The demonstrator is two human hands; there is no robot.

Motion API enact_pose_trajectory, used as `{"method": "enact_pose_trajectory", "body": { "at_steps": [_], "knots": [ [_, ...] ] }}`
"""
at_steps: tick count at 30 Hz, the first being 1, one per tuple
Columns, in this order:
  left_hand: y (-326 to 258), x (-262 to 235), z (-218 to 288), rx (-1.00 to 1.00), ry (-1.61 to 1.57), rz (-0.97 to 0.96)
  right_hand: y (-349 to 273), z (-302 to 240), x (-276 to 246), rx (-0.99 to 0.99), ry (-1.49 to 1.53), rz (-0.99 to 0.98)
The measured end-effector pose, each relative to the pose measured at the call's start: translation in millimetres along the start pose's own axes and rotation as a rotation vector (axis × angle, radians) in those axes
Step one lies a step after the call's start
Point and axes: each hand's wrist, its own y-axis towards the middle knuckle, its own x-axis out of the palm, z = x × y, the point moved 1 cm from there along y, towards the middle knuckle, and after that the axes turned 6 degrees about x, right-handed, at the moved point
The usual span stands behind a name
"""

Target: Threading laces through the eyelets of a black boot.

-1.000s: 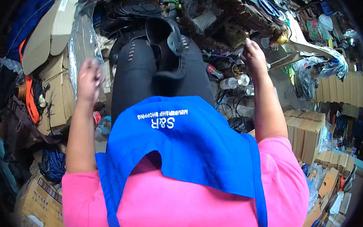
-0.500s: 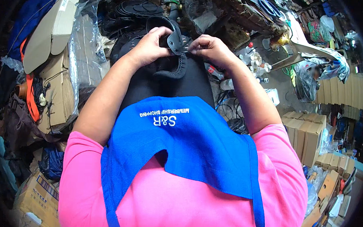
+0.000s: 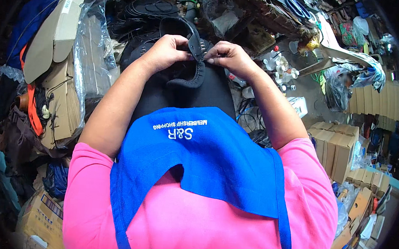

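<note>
A curved black shoe upper (image 3: pixel 188 81), with stitching along its edge, is held up over my dark-clothed lap. My left hand (image 3: pixel 166 53) is closed on it, thumb and fingers pinching the upper near its middle. Just right of that spot, my right hand (image 3: pixel 226 57) has its fingertips pressed together at the upper's edge. Whether a needle or thread is between those fingertips is too small to tell. Small light metallic-looking marks show on the upper between the two hands. A blue apron (image 3: pixel 215 157) lies across my front.
Behind my hands lies a pile of flat black pieces (image 3: pixel 151 8). Cardboard sheets and clear plastic (image 3: pixel 94 49) stand at the left. To the right are several small bottles (image 3: pixel 280 65) and stacked cardboard boxes (image 3: pixel 333 146). A wooden beam (image 3: pixel 279 13) crosses the far side.
My right hand has shifted slightly, its fingertips still at the upper's edge. My left hand has moved a little, and the upper has turned slightly in its grip.
</note>
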Motion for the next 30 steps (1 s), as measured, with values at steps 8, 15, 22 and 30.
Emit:
{"method": "enact_pose_trajectory", "body": {
  "at_steps": [8, 15, 22, 30],
  "knots": [
    [-3.2, -5.0, 1.1, -0.009, 0.008, -0.06, -15.1, -9.0, 12.1, -0.095, -0.125, 0.163],
    [-0.9, -6.7, 10.5, 0.02, 0.258, -0.218, -28.9, -45.6, 18.0, -0.28, -0.659, 0.221],
    [4.7, -9.5, 14.2, 0.11, 0.419, -0.268, -7.8, -88.9, 24.1, -0.352, -1.279, 0.012],
    [17.2, -15.9, 0.2, -0.117, 0.281, -0.282, 9.8, -79.5, 16.1, -0.424, -1.206, -0.052]
  ]
}}
